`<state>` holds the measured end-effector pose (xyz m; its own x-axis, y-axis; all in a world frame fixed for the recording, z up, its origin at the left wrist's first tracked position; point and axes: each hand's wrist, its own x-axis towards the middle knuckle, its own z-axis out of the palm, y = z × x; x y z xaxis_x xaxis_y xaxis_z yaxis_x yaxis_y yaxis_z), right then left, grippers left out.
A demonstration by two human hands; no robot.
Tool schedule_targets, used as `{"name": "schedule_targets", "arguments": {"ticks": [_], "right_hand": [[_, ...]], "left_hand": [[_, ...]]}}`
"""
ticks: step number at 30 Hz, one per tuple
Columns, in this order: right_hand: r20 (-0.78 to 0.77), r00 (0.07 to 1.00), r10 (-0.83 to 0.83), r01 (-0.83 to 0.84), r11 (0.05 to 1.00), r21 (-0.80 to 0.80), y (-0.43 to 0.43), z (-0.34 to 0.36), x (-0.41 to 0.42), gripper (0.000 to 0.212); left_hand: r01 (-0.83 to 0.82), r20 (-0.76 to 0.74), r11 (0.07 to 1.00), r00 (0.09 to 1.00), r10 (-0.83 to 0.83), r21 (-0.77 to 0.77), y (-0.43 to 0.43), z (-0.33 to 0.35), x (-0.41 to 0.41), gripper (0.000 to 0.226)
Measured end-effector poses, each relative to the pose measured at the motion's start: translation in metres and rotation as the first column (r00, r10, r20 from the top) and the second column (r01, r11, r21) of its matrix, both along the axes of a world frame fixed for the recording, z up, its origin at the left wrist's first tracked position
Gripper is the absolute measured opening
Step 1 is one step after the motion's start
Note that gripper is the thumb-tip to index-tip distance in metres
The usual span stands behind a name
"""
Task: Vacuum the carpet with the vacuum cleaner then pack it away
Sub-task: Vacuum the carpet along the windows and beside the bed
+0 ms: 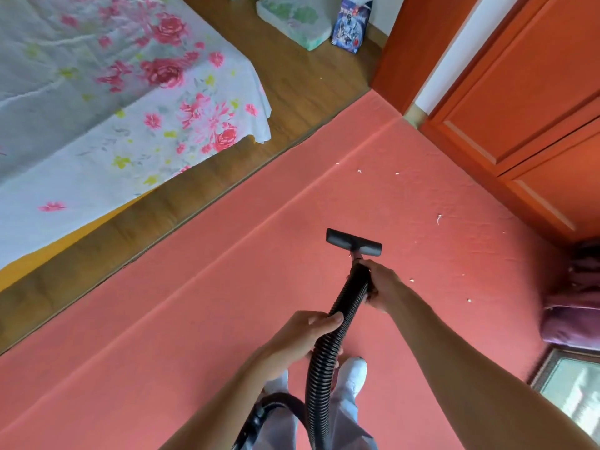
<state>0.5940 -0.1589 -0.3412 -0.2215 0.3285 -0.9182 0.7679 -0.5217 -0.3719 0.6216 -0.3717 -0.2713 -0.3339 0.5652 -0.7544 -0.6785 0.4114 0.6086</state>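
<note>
hands on the hose: a person standing on a salmon-pink carpet [194,303] holds a black vacuum cleaner's floor head [354,242] flat against the pile. the right hand [380,285] grips the top end of the ribbed hose [324,358] just behind the head, fingers curled round it. the left hand [308,336] is wrapped round the same hose lower down, nearer the body.

from the head the hose passes back through both hands, drops past the white-socked feet [352,375] and loops off toward the lower edge, where the machine itself is mostly out of sight.

the hose looks soft and springy and is likely to bend wherever it is unsupported. steering seems best done from the end nearest the head, with the second hand only carrying slack. the head appears to be light plastic and should slide easily.

small white scraps [439,218] lie scattered ahead and to the right of the head, well apart from it, toward the orange cupboard doors [535,108]. a floral-sheeted bed [113,92] stands to the left, across a strip of wooden floor [292,76].
</note>
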Motion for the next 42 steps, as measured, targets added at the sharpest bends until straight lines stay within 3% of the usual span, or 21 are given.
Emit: {"name": "schedule_targets", "arguments": {"ticks": [6, 14, 28, 31, 36, 42], "right_hand": [[0.172, 0.985, 0.032, -0.04, 0.998, 0.046, -0.01, -0.055, 0.035, 0.028], [0.228, 0.971, 0.069, -0.076, 0.997, 0.02, -0.01, -0.118, 0.067, 0.026], [-0.012, 0.994, -0.106, 0.106, 0.994, 0.026, 0.016, -0.19, 0.02, 0.043], [-0.077, 0.981, -0.176, 0.178, 0.984, 0.028, 0.024, -0.186, 0.015, 0.044], [-0.074, 0.964, -0.254, 0.251, 0.967, -0.044, 0.019, -0.17, 0.041, 0.022], [-0.104, 0.944, -0.312, 0.3, 0.946, -0.12, 0.006, -0.179, 0.043, 0.032]], "left_hand": [[-0.096, 0.131, 0.985, 0.985, 0.115, -0.143, -0.001, -0.034, 0.014, 0.043], [-0.121, 0.171, 0.966, 0.972, 0.162, -0.228, 0.012, -0.089, 0.038, 0.055], [-0.206, 0.156, 0.955, 0.958, 0.241, -0.214, 0.052, -0.141, 0.011, 0.045], [-0.171, 0.143, 0.974, 0.971, 0.193, -0.151, 0.054, -0.133, 0.001, 0.045], [0.017, 0.154, 0.998, 0.988, -0.006, -0.066, 0.042, -0.117, -0.013, 0.038], [0.018, 0.129, 0.991, 0.992, -0.002, -0.129, 0.038, -0.118, -0.015, 0.043]]}}
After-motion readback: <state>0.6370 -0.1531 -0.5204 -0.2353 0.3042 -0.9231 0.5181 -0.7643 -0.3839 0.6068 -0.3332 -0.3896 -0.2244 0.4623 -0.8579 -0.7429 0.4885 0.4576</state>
